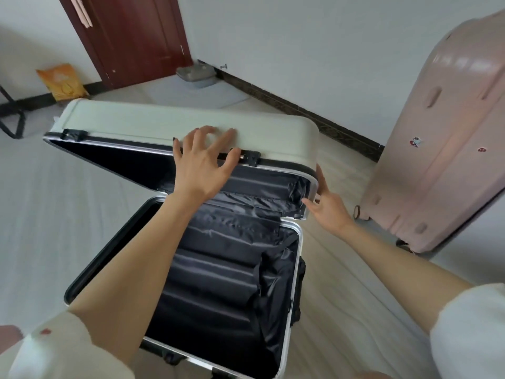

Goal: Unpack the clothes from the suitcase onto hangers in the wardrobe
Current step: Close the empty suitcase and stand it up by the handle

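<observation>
Two hands are shown on the lid (191, 119) of a white suitcase (293, 269) lying open on a bed (355, 310). No clothes are seen: only black lining (226, 269) is visible in the near shell at 6 o'clock, so whether any garment is left there cannot be told. The left hand (202, 162) is laid over the lid's front rim at 12 o'clock, fingers spread and nearly straight, so its grip is wide open and closed round nothing. The right hand (325, 203), at 2 o'clock, is set against the lid's corner, fingers loosely extended; nothing is enclosed by it.

Risk is judged highest at the metal frame edges: if the half-raised lid were released, fingers could be pinched between lid and shell. Loose lining could also be trapped in the frame. Open room is offered on the bed at 9 o'clock; at 3 o'clock, movement is limited by a pink suitcase (442, 138). A dark red door (131, 34) stands farthest, at 11 o'clock.
</observation>
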{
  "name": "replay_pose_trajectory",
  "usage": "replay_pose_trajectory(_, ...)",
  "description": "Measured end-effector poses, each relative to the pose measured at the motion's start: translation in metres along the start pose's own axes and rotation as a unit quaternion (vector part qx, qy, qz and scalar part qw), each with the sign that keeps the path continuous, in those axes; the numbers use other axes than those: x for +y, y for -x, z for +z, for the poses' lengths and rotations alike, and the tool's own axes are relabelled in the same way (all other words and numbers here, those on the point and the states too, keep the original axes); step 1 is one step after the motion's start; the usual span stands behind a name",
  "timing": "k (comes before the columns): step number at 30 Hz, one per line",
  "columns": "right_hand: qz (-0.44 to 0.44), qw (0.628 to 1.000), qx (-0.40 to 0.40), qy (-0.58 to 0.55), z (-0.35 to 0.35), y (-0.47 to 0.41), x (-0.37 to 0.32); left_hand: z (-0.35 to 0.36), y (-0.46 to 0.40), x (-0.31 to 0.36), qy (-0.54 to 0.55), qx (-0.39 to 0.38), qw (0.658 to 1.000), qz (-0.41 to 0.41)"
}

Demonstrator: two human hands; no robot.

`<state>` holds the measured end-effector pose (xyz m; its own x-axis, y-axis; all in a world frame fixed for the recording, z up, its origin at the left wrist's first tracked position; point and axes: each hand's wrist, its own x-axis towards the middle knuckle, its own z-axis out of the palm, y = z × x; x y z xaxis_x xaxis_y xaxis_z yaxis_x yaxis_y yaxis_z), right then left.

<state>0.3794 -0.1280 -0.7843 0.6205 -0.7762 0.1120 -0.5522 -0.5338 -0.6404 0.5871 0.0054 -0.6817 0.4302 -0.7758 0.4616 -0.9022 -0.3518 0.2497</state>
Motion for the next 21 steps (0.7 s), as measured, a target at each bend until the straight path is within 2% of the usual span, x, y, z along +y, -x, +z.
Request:
replay_pose_trajectory(2, -0.008, 0.997, -0.045, -0.068, -0.012, 0.005, 0.0, 0.002, 0.005, -0.002, 0.001, 0.018, 1.0, -0.001)
replay_pose_trajectory(3, 0.001, 0.992, -0.043, -0.118, -0.018, 0.007, -0.002, 0.002, 0.006, -0.003, 0.009, 0.018, 1.0, -0.002)
replay_pose_trajectory(6, 0.075, 0.959, 0.049, -0.27, -0.028, 0.006, -0.018, -0.005, 0.006, -0.004, 0.049, -0.004, 0.999, 0.0)
replay_pose_trajectory(9, 0.105, 0.925, 0.067, -0.359, -0.027, 0.012, -0.057, -0.009, 0.013, -0.008, 0.065, -0.033, 0.997, 0.007)
replay_pose_trajectory(12, 0.096, 0.916, 0.051, -0.387, -0.021, 0.025, -0.078, -0.012, 0.025, -0.011, 0.048, -0.037, 0.997, -0.044)
replay_pose_trajectory(16, 0.088, 0.925, 0.02, -0.37, -0.011, 0.039, -0.069, -0.022, 0.025, -0.015, -0.023, -0.092, 0.995, -0.009)
replay_pose_trajectory(21, 0.089, 0.902, 0.099, -0.41, 0.01, 0.053, -0.059, -0.02, 0.039, -0.02, -0.009, -0.117, 0.993, 0.032)
